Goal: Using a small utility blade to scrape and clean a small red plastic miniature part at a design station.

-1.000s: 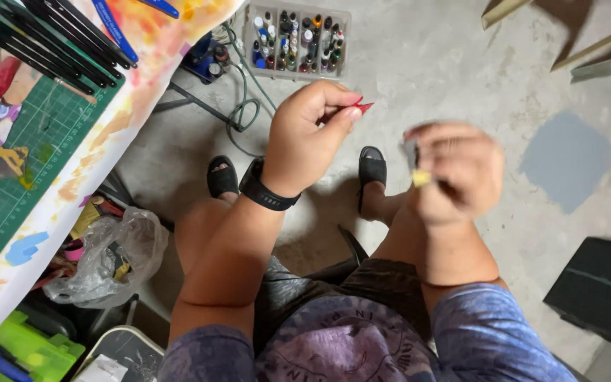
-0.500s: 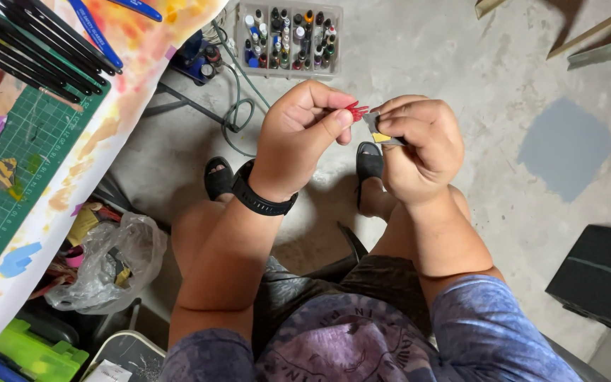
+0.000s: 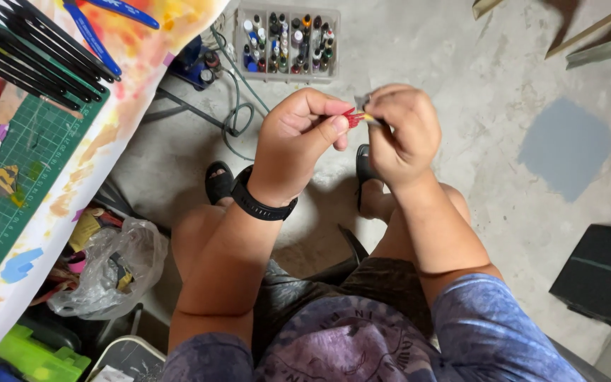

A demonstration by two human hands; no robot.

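I look down at my lap while seated. My left hand (image 3: 298, 145), with a black watch on its wrist, pinches a small red piece (image 3: 351, 117) between thumb and fingers. My right hand (image 3: 404, 131) is closed around a small grey tool with a yellowish tip (image 3: 366, 114), and that tip touches the red piece. Both hands meet above my knees, over the concrete floor. Most of the tool is hidden inside my right fist.
A paint-stained table (image 3: 100, 152) at left carries a green cutting mat (image 3: 26, 159), black brushes (image 3: 44, 53) and blue-handled pliers (image 3: 90, 32). A clear box of small paint bottles (image 3: 286, 41) and cables lie on the floor ahead. A plastic bag (image 3: 107, 265) sits under the table, a black case (image 3: 599, 279) at right.
My right hand has risen and moved left, bringing its tool up to the red piece in my left hand. My left hand stayed nearly still.
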